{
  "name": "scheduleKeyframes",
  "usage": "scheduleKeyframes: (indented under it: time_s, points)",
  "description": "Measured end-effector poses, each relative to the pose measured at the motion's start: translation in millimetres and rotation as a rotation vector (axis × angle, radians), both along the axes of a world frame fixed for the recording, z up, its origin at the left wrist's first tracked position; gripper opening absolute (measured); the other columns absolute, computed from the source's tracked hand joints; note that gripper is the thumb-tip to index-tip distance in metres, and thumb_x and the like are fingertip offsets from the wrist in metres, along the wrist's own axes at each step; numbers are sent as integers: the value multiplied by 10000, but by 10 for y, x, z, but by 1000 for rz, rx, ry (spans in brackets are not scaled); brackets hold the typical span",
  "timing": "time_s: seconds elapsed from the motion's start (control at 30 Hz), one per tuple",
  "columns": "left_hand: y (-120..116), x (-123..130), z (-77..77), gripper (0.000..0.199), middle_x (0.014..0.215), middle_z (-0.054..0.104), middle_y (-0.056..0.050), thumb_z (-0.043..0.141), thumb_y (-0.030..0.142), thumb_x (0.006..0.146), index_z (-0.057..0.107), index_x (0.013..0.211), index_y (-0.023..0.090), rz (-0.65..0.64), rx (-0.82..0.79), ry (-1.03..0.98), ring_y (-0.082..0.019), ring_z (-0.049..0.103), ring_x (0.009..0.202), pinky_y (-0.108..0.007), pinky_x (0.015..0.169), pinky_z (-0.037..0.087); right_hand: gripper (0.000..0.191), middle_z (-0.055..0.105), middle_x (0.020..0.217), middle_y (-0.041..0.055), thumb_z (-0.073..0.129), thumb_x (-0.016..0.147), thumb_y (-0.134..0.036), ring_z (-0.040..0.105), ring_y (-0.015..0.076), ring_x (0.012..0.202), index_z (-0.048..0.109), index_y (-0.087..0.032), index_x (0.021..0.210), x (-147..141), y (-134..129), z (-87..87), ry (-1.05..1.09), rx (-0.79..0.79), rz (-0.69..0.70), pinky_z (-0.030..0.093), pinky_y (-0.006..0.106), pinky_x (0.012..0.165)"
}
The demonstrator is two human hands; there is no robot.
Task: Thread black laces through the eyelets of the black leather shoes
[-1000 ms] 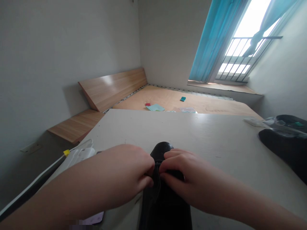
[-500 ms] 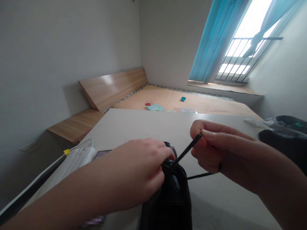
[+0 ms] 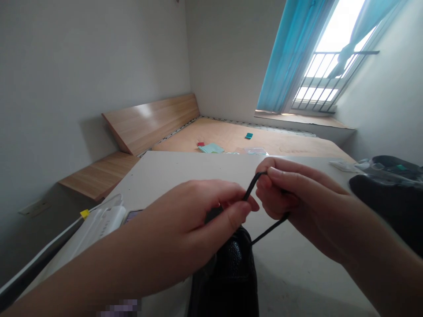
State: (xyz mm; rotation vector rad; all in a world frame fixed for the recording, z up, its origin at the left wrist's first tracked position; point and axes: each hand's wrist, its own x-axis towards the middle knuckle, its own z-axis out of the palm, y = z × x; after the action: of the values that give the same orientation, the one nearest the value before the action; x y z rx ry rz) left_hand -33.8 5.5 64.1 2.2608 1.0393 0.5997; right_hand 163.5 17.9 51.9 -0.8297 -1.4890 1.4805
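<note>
A black leather shoe [image 3: 228, 281] stands on the white table, its opening toward me and its toe partly hidden by my left hand. Above it, a black shoelace [image 3: 254, 181] runs up from the shoe. My right hand [image 3: 280, 189] pinches the lace between thumb and fingertips, and another stretch of it slants from the shoe's right side to under that hand. My left hand [image 3: 214, 215] is over the front of the shoe, thumb and fingers closed on the lace just below the right hand's pinch.
On the left of the white table [image 3: 185, 169] are a white power strip [image 3: 102, 224] with a cable and a partly covered phone [image 3: 134, 215]. Dark items in clear plastic [image 3: 390, 171] lie at right. Behind stands a bed [image 3: 228, 130] with small packets on it.
My left hand has risen from the shoe's front to the lace and closed on it. My right hand keeps its pinch, and the lace now bends between the hands.
</note>
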Motion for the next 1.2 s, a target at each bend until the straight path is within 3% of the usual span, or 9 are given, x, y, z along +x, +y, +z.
scheduleKeyframes:
  time_s: [0.1, 0.27, 0.37, 0.5, 0.6, 0.7, 0.77, 0.93, 1.2]
  points:
    - [12, 24, -36, 350, 779, 658, 26, 365, 398, 989, 614, 814, 226, 22, -56, -18, -150, 602, 725, -257, 646, 439, 256, 407, 618, -50, 513, 957, -303, 346, 96, 575, 570, -214, 724, -6, -16, 2, -132, 85, -14, 302, 219, 517]
    - [67, 110, -308, 128, 854, 633, -19, 555, 326, 847, 600, 796, 217, 85, 64, 330, -228, 577, 818, -354, 722, 429, 250, 420, 628, -61, 469, 966, -271, 343, 84, 574, 543, -206, 735, -46, -48, 14, -374, 156, 49, 315, 191, 514]
    - [74, 171, -439, 68, 863, 629, -18, 539, 272, 812, 585, 819, 222, 121, 19, 342, -227, 577, 805, -363, 717, 424, 247, 455, 652, -60, 452, 964, -248, 389, 80, 603, 517, -205, 730, -65, -51, 12, -407, 155, 61, 340, 181, 538]
    - [52, 182, -426, 44, 822, 614, 7, 545, 236, 752, 566, 791, 234, 118, 13, 283, -204, 561, 762, -338, 680, 410, 248, 458, 658, -56, 453, 965, -241, 389, 79, 604, 523, -199, 731, -72, -59, 19, -376, 121, 93, 351, 180, 557]
    - [48, 120, -327, 40, 802, 621, 27, 547, 225, 760, 576, 782, 240, 55, -16, 256, -181, 563, 743, -308, 669, 413, 259, 418, 639, -54, 469, 973, -261, 340, 77, 582, 540, -187, 735, -52, -70, 28, -312, 63, 124, 328, 175, 539]
    - [56, 37, -241, 83, 897, 655, 8, 586, 289, 797, 618, 854, 238, -37, -67, 263, -191, 597, 817, -297, 738, 448, 264, 329, 567, -71, 495, 970, -333, 268, 71, 514, 532, -187, 754, -13, -82, 38, -127, -155, 271, 254, 174, 461]
    - [61, -3, -226, 231, 1009, 669, -15, 649, 387, 789, 641, 968, 243, -94, -119, 275, -218, 617, 901, -301, 791, 468, 244, 288, 544, -80, 518, 957, -359, 241, 67, 487, 532, -192, 780, 9, -96, 53, -6, -295, 330, 209, 171, 430]
    - [64, -22, -299, 627, 1205, 644, -68, 773, 530, 674, 600, 1207, 247, -157, -140, 300, -297, 604, 1066, -340, 866, 484, 236, 242, 534, -86, 550, 924, -305, 181, 68, 465, 476, -199, 727, 9, -169, 115, 217, -461, 337, 185, 174, 413]
    - [87, 5, -362, 570, 1058, 684, -69, 777, 541, 662, 650, 1117, 222, -139, -117, 227, -285, 626, 966, -326, 807, 513, 178, 304, 487, -83, 651, 812, -305, 246, 72, 427, 527, -217, 719, -53, -392, 256, 403, -535, 450, 275, 185, 431]
